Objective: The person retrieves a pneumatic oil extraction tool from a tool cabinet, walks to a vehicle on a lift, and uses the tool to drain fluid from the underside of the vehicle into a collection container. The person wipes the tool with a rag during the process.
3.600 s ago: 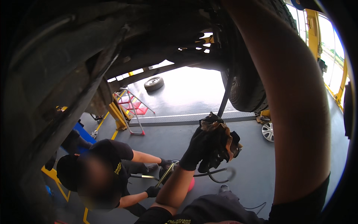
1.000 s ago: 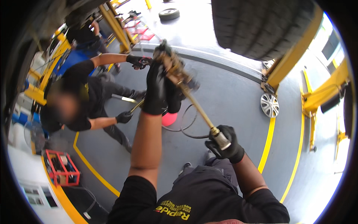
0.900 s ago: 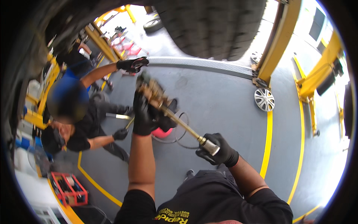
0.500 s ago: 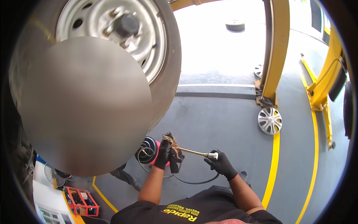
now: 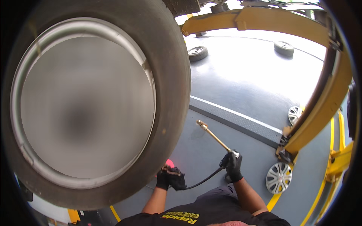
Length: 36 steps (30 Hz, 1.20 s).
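Right hand [image 5: 233,167], black glove, sits low centre-right of the frame, fingers clenched round the near end of a brass-coloured rod tool [image 5: 214,136]. The rod runs up and to the left from that fist, tip in the middle of the frame, just beside the tyre tread, not clearly touching it. Left hand [image 5: 169,177], also gloved, is low centre, fingers closed on a dark handle piece; what exactly it is I cannot tell. A black hose [image 5: 203,180] sags between the two hands. A small red patch [image 5: 169,163] peeks out just above the left hand, against the tyre's lower edge.

Big tyre [image 5: 171,75] with a pale rim [image 5: 86,109] fills the left half of the frame; the rim centre is blurred. Grey floor [image 5: 233,83] takes the centre and upper right. Yellow lift arm [image 5: 324,113] curves down the right side, another yellow beam [image 5: 256,20] crosses the top. Two loose tyres lie on the floor at upper centre [image 5: 198,52] and upper right [image 5: 283,48]. Silver hubcap [image 5: 278,177] lies lower right near the right hand, a second one [image 5: 295,114] farther up beside the lift arm. Yellow floor line [image 5: 273,202] at lower right.
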Each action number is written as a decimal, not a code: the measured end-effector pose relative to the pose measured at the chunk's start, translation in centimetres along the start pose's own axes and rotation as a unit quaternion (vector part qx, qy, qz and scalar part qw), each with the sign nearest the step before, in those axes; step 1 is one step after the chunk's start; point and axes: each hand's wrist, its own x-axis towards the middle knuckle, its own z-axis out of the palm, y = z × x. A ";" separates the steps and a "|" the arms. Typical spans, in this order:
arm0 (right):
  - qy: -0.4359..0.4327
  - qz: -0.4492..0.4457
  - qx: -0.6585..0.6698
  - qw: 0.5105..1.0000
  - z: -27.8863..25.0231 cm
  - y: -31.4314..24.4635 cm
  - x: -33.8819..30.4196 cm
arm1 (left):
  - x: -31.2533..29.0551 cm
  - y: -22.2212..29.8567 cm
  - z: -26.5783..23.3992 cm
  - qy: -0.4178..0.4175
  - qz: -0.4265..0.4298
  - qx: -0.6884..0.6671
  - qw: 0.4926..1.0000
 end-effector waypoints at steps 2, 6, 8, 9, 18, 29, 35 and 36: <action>-0.043 -0.028 0.044 0.998 0.7 -1.1 8.2 | 0.7 -0.9 -1.3 0.274 0.008 0.045 0.961; -0.137 -0.066 0.092 0.984 5.8 -3.9 21.8 | 1.8 -2.6 -1.0 0.079 0.045 0.390 0.916; -0.168 -0.055 0.147 0.973 9.8 -5.0 28.2 | 2.6 -3.4 0.0 0.122 0.051 0.536 0.834; -0.186 -0.056 0.160 0.968 11.7 -5.7 31.3 | 3.2 -3.7 0.6 0.192 0.087 0.475 0.854; -0.378 -0.084 0.146 0.910 29.5 -11.8 44.4 | 0.0 -17.7 -1.6 0.360 0.516 0.112 0.769; -0.255 -0.560 0.056 0.786 47.8 -16.4 49.5 | -10.4 -19.6 6.3 0.301 0.675 0.184 0.648; -0.136 -0.675 0.084 0.721 52.9 -16.7 50.1 | -10.0 -16.6 20.3 0.262 0.732 0.192 0.599; -0.140 -0.667 0.055 0.729 52.9 -16.5 49.8 | -9.6 -16.8 22.9 0.229 0.740 0.209 0.597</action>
